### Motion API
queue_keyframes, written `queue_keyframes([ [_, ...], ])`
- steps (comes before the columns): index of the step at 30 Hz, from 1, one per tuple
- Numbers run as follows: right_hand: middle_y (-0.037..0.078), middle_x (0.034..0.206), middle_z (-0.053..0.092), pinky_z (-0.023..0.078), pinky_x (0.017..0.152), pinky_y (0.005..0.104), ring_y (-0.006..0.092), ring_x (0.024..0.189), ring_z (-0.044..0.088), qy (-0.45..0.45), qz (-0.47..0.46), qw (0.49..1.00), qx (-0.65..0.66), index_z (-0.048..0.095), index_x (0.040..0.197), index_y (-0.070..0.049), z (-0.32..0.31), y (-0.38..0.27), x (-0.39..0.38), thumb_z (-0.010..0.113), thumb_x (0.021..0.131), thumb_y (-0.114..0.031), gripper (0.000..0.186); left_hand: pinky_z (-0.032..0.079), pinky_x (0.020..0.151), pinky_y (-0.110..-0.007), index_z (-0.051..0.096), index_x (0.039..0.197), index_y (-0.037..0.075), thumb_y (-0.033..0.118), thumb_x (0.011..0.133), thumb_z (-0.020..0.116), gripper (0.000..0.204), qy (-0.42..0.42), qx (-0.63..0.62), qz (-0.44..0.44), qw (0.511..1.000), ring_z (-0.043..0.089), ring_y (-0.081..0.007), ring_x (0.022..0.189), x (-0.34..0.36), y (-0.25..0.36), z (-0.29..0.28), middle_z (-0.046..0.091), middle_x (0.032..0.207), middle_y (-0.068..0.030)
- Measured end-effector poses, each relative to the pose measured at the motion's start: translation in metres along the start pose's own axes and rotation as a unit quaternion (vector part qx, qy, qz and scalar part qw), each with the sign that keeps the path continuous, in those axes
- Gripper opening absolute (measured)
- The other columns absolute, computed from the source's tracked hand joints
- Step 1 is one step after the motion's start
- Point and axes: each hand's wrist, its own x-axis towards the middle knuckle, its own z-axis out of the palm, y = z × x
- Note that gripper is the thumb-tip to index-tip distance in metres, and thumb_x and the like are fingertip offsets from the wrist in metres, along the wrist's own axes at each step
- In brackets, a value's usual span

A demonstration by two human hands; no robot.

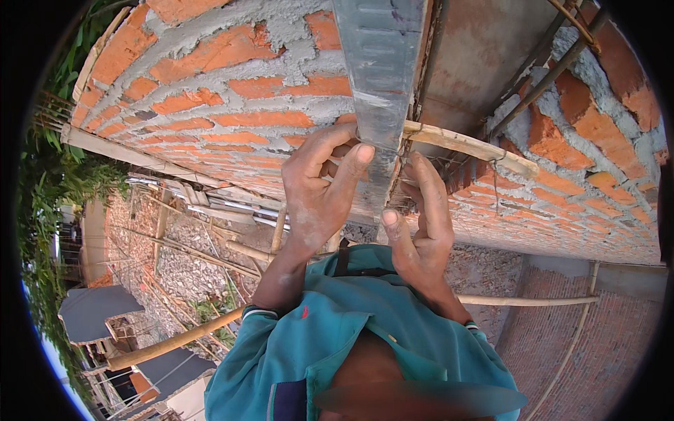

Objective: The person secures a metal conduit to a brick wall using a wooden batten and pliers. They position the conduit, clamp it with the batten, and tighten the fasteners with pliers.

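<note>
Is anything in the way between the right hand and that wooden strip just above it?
Nothing big that I can see. Only some thin dark wire shows by the left end of the wooden strip, close to the right hand's fingertips.

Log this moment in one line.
left hand: at metal beam edge | right hand: near bamboo strip | both grips: unclear | beside beam: brick wall

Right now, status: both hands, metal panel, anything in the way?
Left hand at left edge of metal panel; right hand by its right edge. Grip unclear. Bamboo strip juts close beside right hand.
</note>
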Motion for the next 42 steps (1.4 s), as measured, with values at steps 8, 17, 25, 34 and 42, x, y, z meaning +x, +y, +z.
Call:
queue_keyframes([
  [8,0.027,0.147,0.048,0.047,0.11,0.0441,0.0346,0.132,0.055,0.047,-0.055,0.997,0.035,0.044,0.149,0.012,0.021,0.007,0.02,0.072,0.096,-0.014,0.065,0.053,0.063,-0.029,0.07,0.118,-0.005,0.013,0.097,0.074,0.028,-0.015,-0.008,0.018,1.0,0.065,-0.0144,0.074,0.008,0.0,0.002,0.064,0.093,-0.0105],
  [17,0.028,0.138,0.056,0.049,0.102,0.0429,0.0355,0.122,0.061,0.084,-0.094,0.992,-0.02,0.052,0.143,0.012,0.029,0.011,0.016,0.076,0.088,-0.003,0.062,0.058,0.071,-0.034,0.07,0.116,-0.006,0.01,0.096,0.073,0.026,-0.054,0.104,0.097,0.988,0.072,-0.0225,0.081,0.017,-0.002,-0.008,0.07,0.097,-0.0172],
  [25,0.027,0.132,0.06,0.051,0.1,0.0412,0.0359,0.119,0.063,0.103,-0.085,0.989,-0.062,0.058,0.136,0.009,0.028,0.009,0.018,0.077,0.088,-0.005,0.054,0.056,0.072,-0.036,0.07,0.114,-0.007,0.009,0.095,0.074,0.026,-0.05,0.113,0.085,0.989,0.071,-0.0242,0.081,0.018,-0.004,-0.012,0.072,0.095,-0.0192],
  [34,0.026,0.138,0.057,0.05,0.104,0.0422,0.036,0.122,0.061,0.105,-0.089,0.989,-0.061,0.056,0.14,0.009,0.035,0.016,0.011,0.077,0.088,-0.006,0.058,0.055,0.072,-0.036,0.071,0.113,-0.006,0.009,0.094,0.075,0.025,-0.064,0.11,0.066,0.99,0.07,-0.0229,0.081,0.018,-0.001,-0.014,0.073,0.096,-0.0169],
  [42,0.029,0.14,0.054,0.048,0.106,0.0442,0.0389,0.124,0.059,0.106,-0.124,0.981,-0.102,0.052,0.141,0.011,0.038,0.017,0.012,0.077,0.088,-0.006,0.061,0.059,0.078,-0.037,0.073,0.111,0.002,0.025,0.083,0.089,0.04,0.155,0.188,0.565,0.789,0.07,-0.0226,0.098,0.081,0.062,-0.051,0.072,0.111,-0.0105],
])
